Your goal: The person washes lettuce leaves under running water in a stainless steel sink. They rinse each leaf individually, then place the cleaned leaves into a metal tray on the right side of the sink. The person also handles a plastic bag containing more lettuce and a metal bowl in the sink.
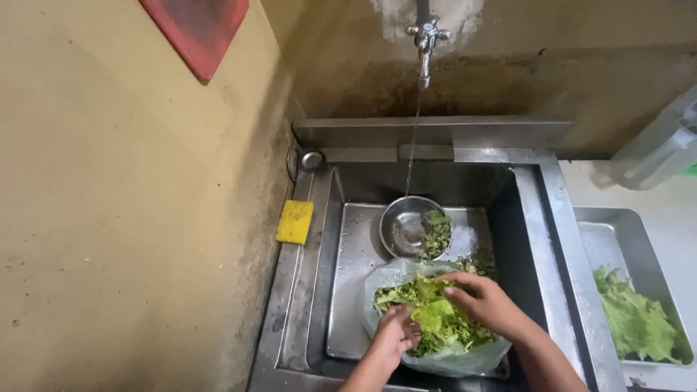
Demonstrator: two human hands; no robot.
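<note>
A clear plastic bag (pixel 465 358) full of green lettuce leaves (pixel 435 319) lies in the steel sink (pixel 348 290). My left hand (pixel 396 335) grips leaves at the bag's near left side. My right hand (pixel 486 301) reaches in from the right, fingers curled over the leaves at the top of the bag. Just behind the bag a round steel bowl (pixel 406 229) holds water and some leaves. A thin stream of water falls into it from the wall tap (pixel 425 40).
A yellow sponge (pixel 295 221) rests on the sink's left rim. At the right, a steel tray (pixel 617 239) holds more lettuce (pixel 637 319). A clear plastic container (pixel 657 149) stands behind it. A yellowish wall is close on the left.
</note>
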